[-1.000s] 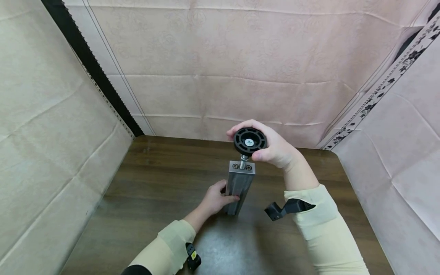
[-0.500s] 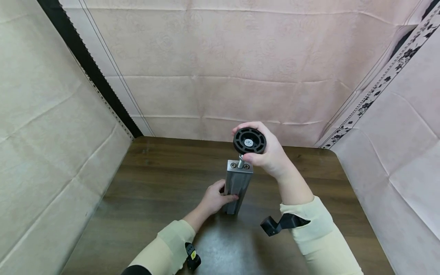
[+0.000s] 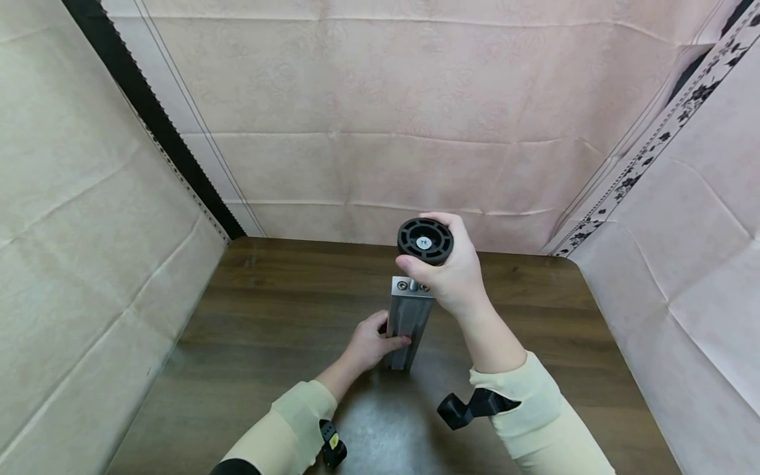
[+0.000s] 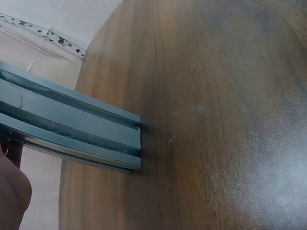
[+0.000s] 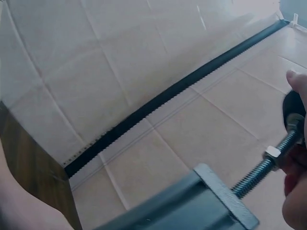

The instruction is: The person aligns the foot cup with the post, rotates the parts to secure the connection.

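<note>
An upright aluminium profile (image 3: 408, 323) stands on the wooden table in the head view. My left hand (image 3: 369, 344) grips its lower half, thumb across the front. Above it sits a black round levelling foot (image 3: 425, 241) with a screw at its centre. My right hand (image 3: 456, 280) holds the foot by the rim, thumb in front and fingers behind. In the right wrist view a threaded stem (image 5: 253, 177) with a nut (image 5: 272, 152) joins the foot to the profile's end plate (image 5: 225, 195). The left wrist view shows the profile's lower end (image 4: 129, 143) at the tabletop.
The brown wooden table (image 3: 267, 330) has rounded far corners. Pale cloth hangs behind it (image 3: 380, 119) and at both sides. Black straps hold small cameras on both forearms, the right camera (image 3: 456, 410) among them.
My right hand has turned around the foot, its thumb swinging left across the front, and the right forearm has shifted left and nearer. The foot has moved slightly left. My left hand keeps its grip.
</note>
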